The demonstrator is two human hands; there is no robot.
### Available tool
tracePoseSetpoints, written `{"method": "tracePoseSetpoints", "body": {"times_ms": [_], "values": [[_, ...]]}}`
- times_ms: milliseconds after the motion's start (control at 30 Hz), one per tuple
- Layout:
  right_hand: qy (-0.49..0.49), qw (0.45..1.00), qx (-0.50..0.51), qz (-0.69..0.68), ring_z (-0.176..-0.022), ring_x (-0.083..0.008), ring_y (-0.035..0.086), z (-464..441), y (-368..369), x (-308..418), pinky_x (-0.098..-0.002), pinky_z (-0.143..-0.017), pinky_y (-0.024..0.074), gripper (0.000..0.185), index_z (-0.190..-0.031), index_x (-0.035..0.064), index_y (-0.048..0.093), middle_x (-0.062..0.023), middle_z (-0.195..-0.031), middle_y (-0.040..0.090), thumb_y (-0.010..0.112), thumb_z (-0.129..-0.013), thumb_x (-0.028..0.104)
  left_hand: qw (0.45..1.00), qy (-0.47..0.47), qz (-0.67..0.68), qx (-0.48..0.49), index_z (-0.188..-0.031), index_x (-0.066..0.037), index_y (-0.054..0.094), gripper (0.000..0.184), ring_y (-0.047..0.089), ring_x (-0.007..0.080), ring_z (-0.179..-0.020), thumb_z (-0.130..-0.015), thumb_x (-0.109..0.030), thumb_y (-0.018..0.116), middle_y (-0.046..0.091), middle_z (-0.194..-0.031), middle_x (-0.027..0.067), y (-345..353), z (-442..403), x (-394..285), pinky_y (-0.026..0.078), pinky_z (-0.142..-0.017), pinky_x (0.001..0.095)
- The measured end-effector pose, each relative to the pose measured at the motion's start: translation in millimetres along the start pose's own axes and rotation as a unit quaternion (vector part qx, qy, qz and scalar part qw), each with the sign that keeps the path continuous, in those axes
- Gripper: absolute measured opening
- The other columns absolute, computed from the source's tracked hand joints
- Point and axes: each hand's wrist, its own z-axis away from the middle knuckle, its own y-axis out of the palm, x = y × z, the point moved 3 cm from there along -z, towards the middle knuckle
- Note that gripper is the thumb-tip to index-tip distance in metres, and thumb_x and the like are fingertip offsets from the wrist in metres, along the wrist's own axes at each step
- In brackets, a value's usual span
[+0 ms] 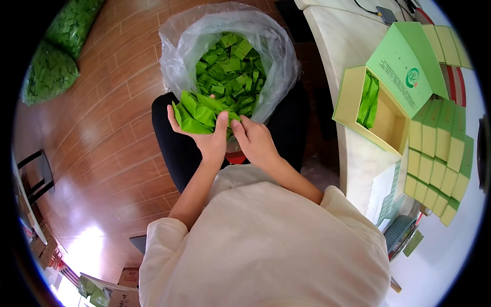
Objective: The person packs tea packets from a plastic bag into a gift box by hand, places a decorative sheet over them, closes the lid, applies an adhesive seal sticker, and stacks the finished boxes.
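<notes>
Several green packets point(197, 113) lie in my left hand point(208, 140), its fingers wrapped round them at the front edge of the plastic bag point(279, 56). My right hand point(255, 141) is just to the right, thumb and fingertips pinched on the end of the same green packets. Behind my hands, the clear bag stands open, holding many loose green packets point(230, 66). On the table at the right, an open box point(391, 123) has green packets point(367, 102) in its left part.
The pale table point(332, 56) runs along the right, with stacked green and cream boxes point(437, 153) beyond the open box. Full green bags point(51, 71) lie on the tiled floor point(117, 128) at the far left. Cables and a small grey device point(386, 15) are at the back right.
</notes>
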Motion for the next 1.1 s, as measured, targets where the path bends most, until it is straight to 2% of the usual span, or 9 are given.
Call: {"method": "tracePoseSetpoints", "body": {"times_ms": [200, 333, 400, 500, 667, 733, 867, 933, 1100], "values": [[-0.050, 0.998, -0.016, 0.039, -0.062, -0.0391, 0.059, 7, -10, -5, -0.0471, -0.058, 0.0465, 0.022, -0.083, 0.0019, 0.052, -0.0195, -0.068, 0.058, 0.052, -0.091, 0.023, 0.999, -0.020, 0.016, -0.020, -0.146, -0.016, -0.002, 0.090, 0.052, 0.0298, -0.115, -0.087, -0.008, 0.065, 0.039, -0.133, 0.0139, -8, -8, 4, 0.042, -0.099, 0.0430], [-0.024, 0.997, -0.062, -0.043, -0.071, -0.0359, 0.061, 9, -59, 24, -0.0430, -0.062, 0.0493, 0.020, -0.098, 0.0032, 0.054, -0.0170, -0.085, 0.060, 0.056, -0.089, 0.021, 0.984, -0.100, 0.111, 0.094, -0.147, -0.014, 0.000, 0.093, 0.052, 0.0287, -0.113, -0.085, -0.029, 0.069, 0.039, -0.133, 0.0131, 10, -15, -21, 0.043, -0.096, 0.0425], [-0.099, 0.993, -0.055, -0.039, -0.084, -0.0337, 0.061, 12, -91, 50, -0.0389, -0.067, 0.0509, 0.037, -0.120, 0.0056, 0.050, -0.0154, -0.104, 0.056, 0.060, -0.088, 0.021, 0.968, -0.130, 0.145, 0.156, -0.146, -0.013, 0.001, 0.099, 0.052, 0.0273, -0.113, -0.081, -0.033, 0.072, 0.038, -0.132, 0.0144, 33, -20, -40, 0.044, -0.095, 0.0420], [-0.169, 0.981, -0.095, 0.022, -0.090, -0.0332, 0.060, 20, -138, 72, -0.0372, -0.071, 0.0510, 0.052, -0.133, 0.0080, 0.043, -0.0154, -0.114, 0.052, 0.061, -0.088, 0.023, 0.944, -0.094, 0.157, 0.273, -0.146, -0.012, 0.002, 0.105, 0.048, 0.0256, -0.116, -0.076, -0.039, 0.076, 0.039, -0.132, 0.0130, 85, -27, -71, 0.043, -0.096, 0.0403], [-0.176, 0.955, -0.237, 0.035, -0.095, -0.0353, 0.054, 42, -217, 68, -0.0369, -0.082, 0.0459, 0.057, -0.141, 0.0069, 0.037, -0.0201, -0.107, 0.052, 0.057, -0.090, 0.022, 0.878, 0.045, 0.162, 0.449, -0.143, -0.004, 0.002, 0.091, 0.051, 0.0250, -0.115, -0.085, -0.025, 0.069, 0.043, -0.131, 0.0175, 195, -18, -120, 0.039, -0.098, 0.0358], [-0.195, 0.930, -0.311, 0.040, -0.087, -0.0274, 0.052, 53, -248, 55, -0.0326, -0.078, 0.0441, 0.057, -0.143, 0.0068, 0.035, -0.0156, -0.101, 0.052, 0.055, -0.092, 0.024, 0.849, 0.118, 0.147, 0.493, -0.142, -0.002, 0.004, 0.087, 0.051, 0.0258, -0.114, -0.087, -0.025, 0.067, 0.046, -0.127, 0.0195, 235, -7, -129, 0.039, -0.099, 0.0358], [-0.153, 0.923, -0.351, -0.021, -0.083, -0.0144, 0.047, 69, -296, 28, -0.0249, -0.076, 0.0405, 0.055, -0.144, 0.0070, 0.034, -0.0080, -0.097, 0.051, 0.052, -0.096, 0.026, 0.811, 0.033, 0.137, 0.568, -0.139, 0.000, 0.009, 0.075, 0.047, 0.0289, -0.119, -0.093, -0.037, 0.056, 0.041, -0.130, 0.0246, 295, 15, -133, 0.036, -0.100, 0.0366], [-0.124, 0.924, -0.354, -0.078, -0.083, -0.0110, 0.046, 70, -308, 7, -0.0227, -0.076, 0.0394, 0.054, -0.143, 0.0070, 0.035, -0.0056, -0.097, 0.050, 0.052, -0.096, 0.027, 0.807, 0.025, 0.133, 0.575, -0.137, 0.000, 0.016, 0.069, 0.042, 0.0328, -0.122, -0.095, -0.044, 0.048, 0.040, -0.129, 0.0251, 311, 23, -120, 0.032, -0.103, 0.0382], [-0.045, 0.924, -0.331, -0.188, -0.070, -0.0053, 0.044, 65, -306, -40, -0.0189, -0.059, 0.0365, 0.048, -0.140, 0.0110, 0.040, 0.0001, -0.092, 0.051, 0.052, -0.097, 0.029, 0.813, 0.199, -0.126, 0.533, -0.124, 0.002, 0.039, 0.058, 0.039, 0.0380, -0.115, -0.094, -0.047, 0.046, 0.043, -0.118, 0.0228, 313, 24, -91, 0.029, -0.101, 0.0443]]}}
